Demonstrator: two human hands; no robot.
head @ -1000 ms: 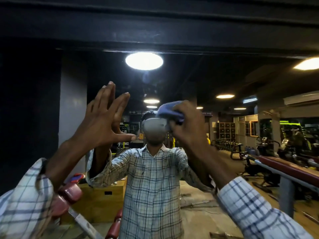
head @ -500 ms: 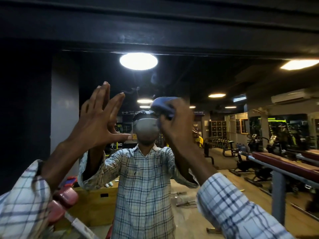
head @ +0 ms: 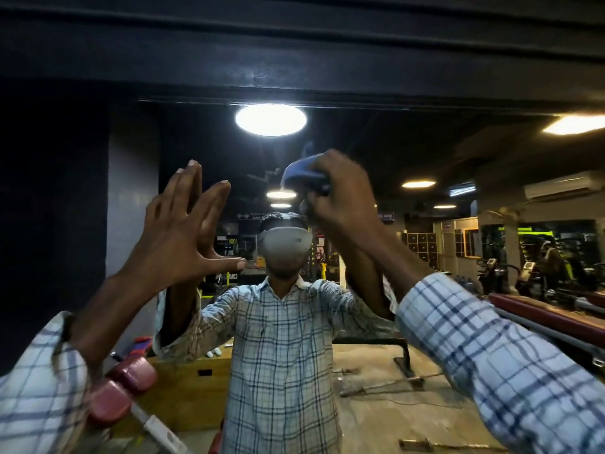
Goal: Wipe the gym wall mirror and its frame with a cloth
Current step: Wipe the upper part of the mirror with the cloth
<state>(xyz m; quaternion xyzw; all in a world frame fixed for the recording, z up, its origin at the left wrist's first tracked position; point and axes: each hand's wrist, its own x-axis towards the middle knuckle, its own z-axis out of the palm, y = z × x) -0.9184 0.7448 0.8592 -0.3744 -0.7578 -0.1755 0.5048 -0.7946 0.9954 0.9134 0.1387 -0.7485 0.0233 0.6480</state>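
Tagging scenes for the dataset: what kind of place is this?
Almost certainly a gym, seen in a wall mirror. Exercise machines fill the right background, a red padded bench runs along the right, and red padded rollers sit lower left. The right hand holds a blue cloth to the glass.

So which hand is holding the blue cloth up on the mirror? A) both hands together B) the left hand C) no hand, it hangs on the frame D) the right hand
D. The right hand is bunched around the blue cloth against the mirror, while the left hand is open with fingers spread and holds nothing.
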